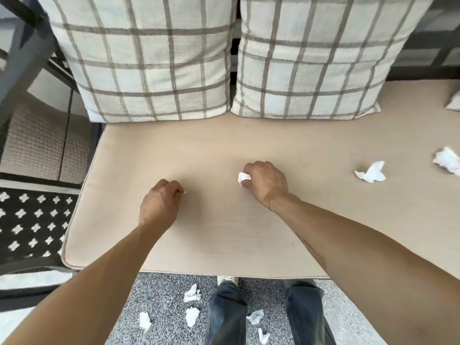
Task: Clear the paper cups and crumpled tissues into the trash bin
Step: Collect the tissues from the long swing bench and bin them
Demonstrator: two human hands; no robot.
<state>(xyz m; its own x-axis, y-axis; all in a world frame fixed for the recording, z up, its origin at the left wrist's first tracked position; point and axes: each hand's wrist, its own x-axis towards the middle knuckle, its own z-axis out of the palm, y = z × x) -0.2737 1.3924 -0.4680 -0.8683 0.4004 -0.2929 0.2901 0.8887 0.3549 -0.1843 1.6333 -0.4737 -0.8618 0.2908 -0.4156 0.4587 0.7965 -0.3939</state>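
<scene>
Right hand (265, 184) fingers grip a small white crumpled tissue (243, 177); left hand (159, 204) fingers pinch a scrap. Loose tissues (371, 172) lie right, nearer the right hand.

A flat beige fabric seat cushion (224, 150) lay under the hands. Beyond them, two cream pillows with grey-brown check stripes (154, 58) leaned upright, side by side. Below the hands, speckled grey carpet (164, 285) showed, and to their left a black mat with white crosses (32, 220).
</scene>
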